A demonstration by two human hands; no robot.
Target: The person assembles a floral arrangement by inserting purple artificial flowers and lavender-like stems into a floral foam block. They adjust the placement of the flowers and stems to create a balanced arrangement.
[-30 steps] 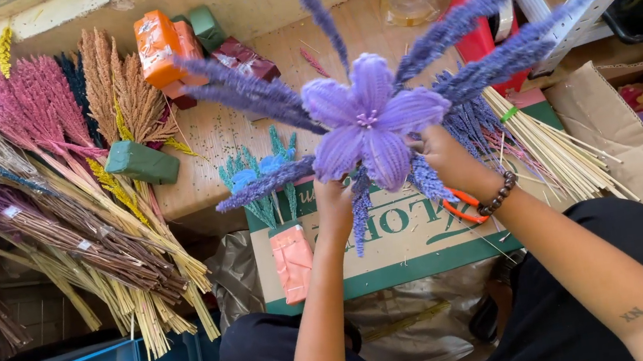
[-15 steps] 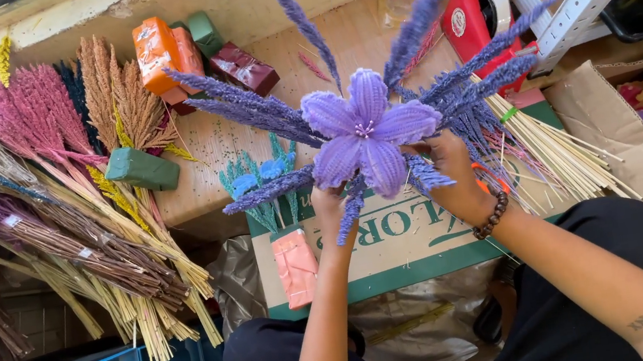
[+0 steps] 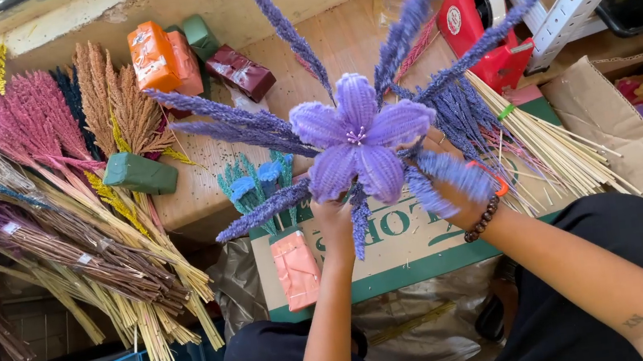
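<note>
both hands, left hand (image 3: 333, 219) and right hand (image 3: 456, 197), grip the purple flower bouquet (image 3: 360, 144) from beneath over the cardboard box (image 3: 403, 237), its spikes spread wider than a moment ago, with dried grass bundles (image 3: 53, 216) across the wooden bench (image 3: 329, 47).

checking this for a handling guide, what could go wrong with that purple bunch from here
1. The bunch of purple spikes around the purple flower is pinched only from below by the left hand and right hand; the splayed stems could slip out of line or snap.
2. One long spike reaches toward the red tape dispenser and could catch on it.
3. An orange-handled tool appears to sit in the right hand beside the stems and might nick them.
</note>
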